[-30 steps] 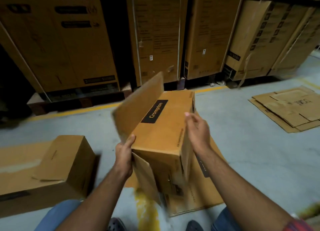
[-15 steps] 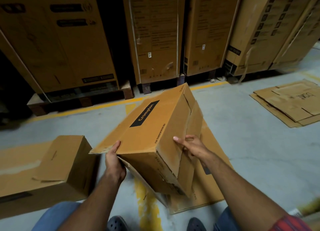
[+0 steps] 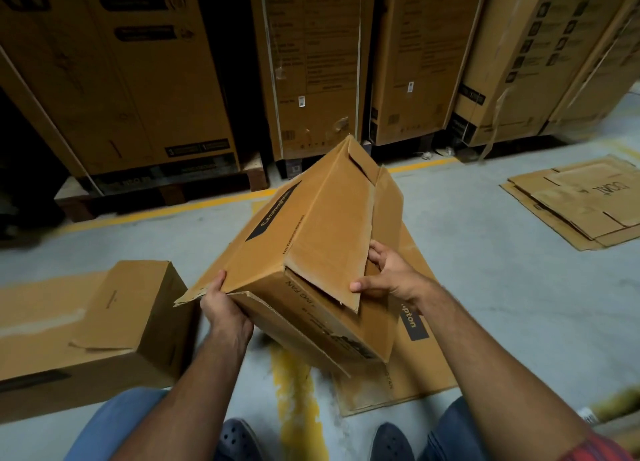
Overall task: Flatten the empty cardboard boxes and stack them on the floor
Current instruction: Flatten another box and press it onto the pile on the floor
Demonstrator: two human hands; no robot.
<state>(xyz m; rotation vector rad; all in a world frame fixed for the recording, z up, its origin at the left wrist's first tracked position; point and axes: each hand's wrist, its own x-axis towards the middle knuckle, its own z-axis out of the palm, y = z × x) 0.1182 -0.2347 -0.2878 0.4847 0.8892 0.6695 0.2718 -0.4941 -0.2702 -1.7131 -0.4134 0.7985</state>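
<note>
Tall printed cartons (image 3: 121,79) stand side by side on pallets along the back, a wall of smooth brown board. They are likely stock and no part of the job. The grey concrete floor (image 3: 502,304) in front of them is scuffed, crossed by a yellow painted line (image 3: 156,214), and serves as the work area. At the left on it lies a long box (image 3: 104,329), fully formed with one flap lifted, apparently waiting its turn. Well apart at the far right is a pile of flattened boxes (image 3: 588,207), creased sheets laid one on another. Nearer the person, a flattened sheet (image 3: 419,349) with a black label lies on the floor, probably the base of a new stack.

Above that sheet, in the air and tilted with its far end raised, is the held box (image 3: 311,246). It is matte corrugated board with soft edges, a black label strip on its top face and loose flaps. The tilt seems meant to bring the loose side toward the person so the walls can be collapsed.

The left hand (image 3: 225,311) grips the ragged near-left corner with the thumb on top and the rest hidden beneath. The right hand (image 3: 391,277) pinches a loose flap on the box's right side, with its fingers (image 3: 379,252) curled round the edge and the thumb pressed on the outer face.
</note>
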